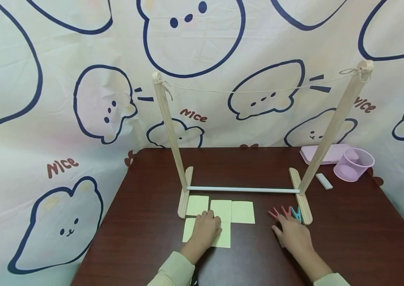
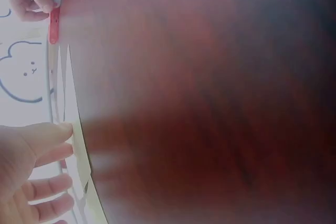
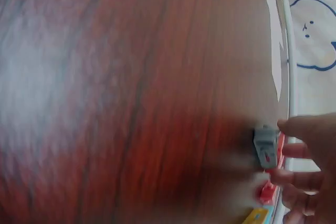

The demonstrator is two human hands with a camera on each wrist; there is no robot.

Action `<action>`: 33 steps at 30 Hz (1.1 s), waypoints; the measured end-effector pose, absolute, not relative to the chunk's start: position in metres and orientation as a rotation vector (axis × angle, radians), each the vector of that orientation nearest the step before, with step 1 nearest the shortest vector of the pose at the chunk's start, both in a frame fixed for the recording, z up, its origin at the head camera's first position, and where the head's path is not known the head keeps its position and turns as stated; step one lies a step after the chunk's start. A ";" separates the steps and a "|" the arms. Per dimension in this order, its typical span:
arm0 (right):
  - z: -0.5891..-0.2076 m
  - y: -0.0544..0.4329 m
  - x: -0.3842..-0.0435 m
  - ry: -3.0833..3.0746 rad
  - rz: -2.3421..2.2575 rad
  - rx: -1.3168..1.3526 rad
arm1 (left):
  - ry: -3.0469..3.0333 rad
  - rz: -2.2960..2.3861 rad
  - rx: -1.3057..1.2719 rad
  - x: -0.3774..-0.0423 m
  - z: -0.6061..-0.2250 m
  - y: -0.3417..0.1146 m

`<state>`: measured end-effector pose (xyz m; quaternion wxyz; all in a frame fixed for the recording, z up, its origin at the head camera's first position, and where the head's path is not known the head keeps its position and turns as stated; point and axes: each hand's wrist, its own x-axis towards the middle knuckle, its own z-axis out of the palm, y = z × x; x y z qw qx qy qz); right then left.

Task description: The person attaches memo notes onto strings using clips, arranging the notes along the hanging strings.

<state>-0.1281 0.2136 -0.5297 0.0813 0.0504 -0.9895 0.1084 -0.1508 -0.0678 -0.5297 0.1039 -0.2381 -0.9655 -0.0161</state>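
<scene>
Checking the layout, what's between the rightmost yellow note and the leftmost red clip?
Only bare tabletop between the rightmost note and that red clip, in the head view.

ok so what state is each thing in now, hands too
string, tied at both ends, slightly sagging, nothing hung on it
wooden posts, standing
white rod, spanning between the post bases
sticky notes, laid in two rows
left hand, on the sticky notes
clips, bunched together, partly hidden
right hand, at the clips, grip unclear
cup, upright
pink case, lying flat, open or shut unclear
white block, lying down
</scene>
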 end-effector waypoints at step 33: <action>-0.379 0.216 -0.147 -2.746 1.379 0.690 | -2.756 -1.513 -0.590 -0.160 -0.457 -0.058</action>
